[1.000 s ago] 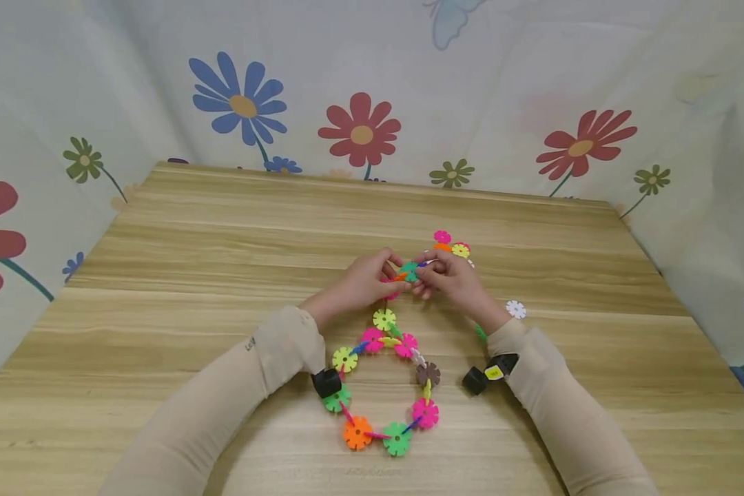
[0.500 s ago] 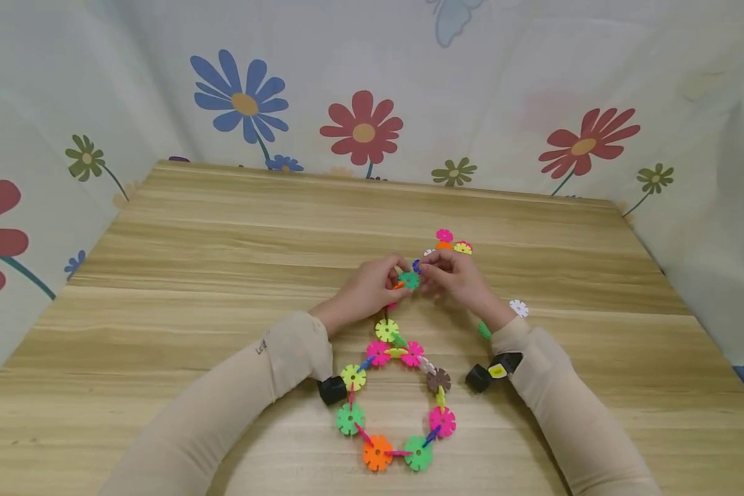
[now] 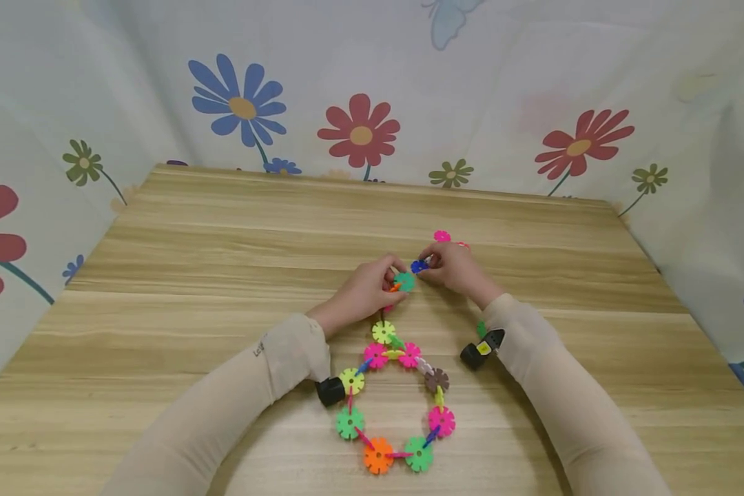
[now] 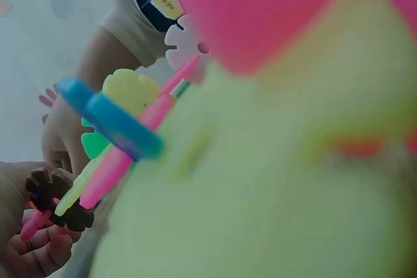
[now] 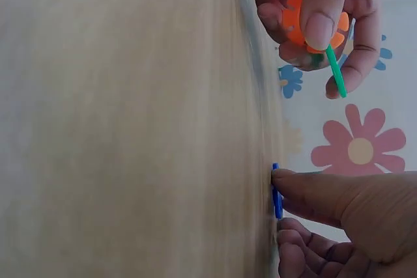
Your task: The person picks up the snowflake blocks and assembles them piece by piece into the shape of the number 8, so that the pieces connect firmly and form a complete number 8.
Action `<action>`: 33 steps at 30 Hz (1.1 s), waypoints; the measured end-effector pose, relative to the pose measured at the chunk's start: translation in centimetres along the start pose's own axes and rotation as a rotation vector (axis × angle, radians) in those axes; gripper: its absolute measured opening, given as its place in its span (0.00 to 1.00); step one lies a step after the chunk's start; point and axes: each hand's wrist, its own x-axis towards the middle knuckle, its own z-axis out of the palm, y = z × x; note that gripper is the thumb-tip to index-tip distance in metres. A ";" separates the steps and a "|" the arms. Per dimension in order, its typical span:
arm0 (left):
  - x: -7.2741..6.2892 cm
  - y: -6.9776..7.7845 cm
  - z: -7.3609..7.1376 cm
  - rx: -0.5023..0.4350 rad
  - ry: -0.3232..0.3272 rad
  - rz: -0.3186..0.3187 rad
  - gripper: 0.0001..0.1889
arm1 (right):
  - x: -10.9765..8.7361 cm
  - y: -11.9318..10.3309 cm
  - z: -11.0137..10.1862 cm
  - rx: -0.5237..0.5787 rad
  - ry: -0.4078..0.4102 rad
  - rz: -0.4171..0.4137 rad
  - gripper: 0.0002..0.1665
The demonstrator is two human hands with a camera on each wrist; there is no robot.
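Note:
My left hand pinches an orange snowflake disc of a linked chain. A teal-green snowflake disc is slotted onto it, edge-on in the right wrist view. In my right hand, thumb and fingers pinch a blue snowflake disc, slightly apart from the green one. Below the left hand the chain runs through a yellow disc to a ring of linked discs, with a pink disc and an orange ring disc. Blurred discs cover much of the left wrist view.
Loose discs lie beyond the right hand, including a pink loose disc; the hand hides some of them. A green loose disc shows beside the right sleeve. The wooden table ends at a flower-printed curtain.
My right hand has drawn away from the green disc, and the blue disc now shows at its fingertips. The linked ring has shifted toward me. The right sleeve now covers the loose white disc.

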 end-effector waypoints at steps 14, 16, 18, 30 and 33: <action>0.0 0.0 0.1 0.009 0.004 0.007 0.18 | 0.0 0.5 0.1 0.113 0.015 0.010 0.13; 0.0 0.0 0.2 0.002 0.003 0.002 0.18 | -0.4 0.4 0.0 0.150 0.021 -0.004 0.10; 0.0 -0.1 0.2 -0.006 0.003 -0.002 0.18 | -0.9 0.3 -0.2 0.166 0.036 -0.023 0.08; -0.2 -0.3 0.2 -0.004 0.019 0.022 0.21 | -4.3 -0.5 -0.4 0.207 0.106 -0.173 0.05; -0.2 -0.2 0.1 0.005 0.013 0.027 0.21 | -4.8 -0.4 -0.1 0.168 0.123 -0.201 0.05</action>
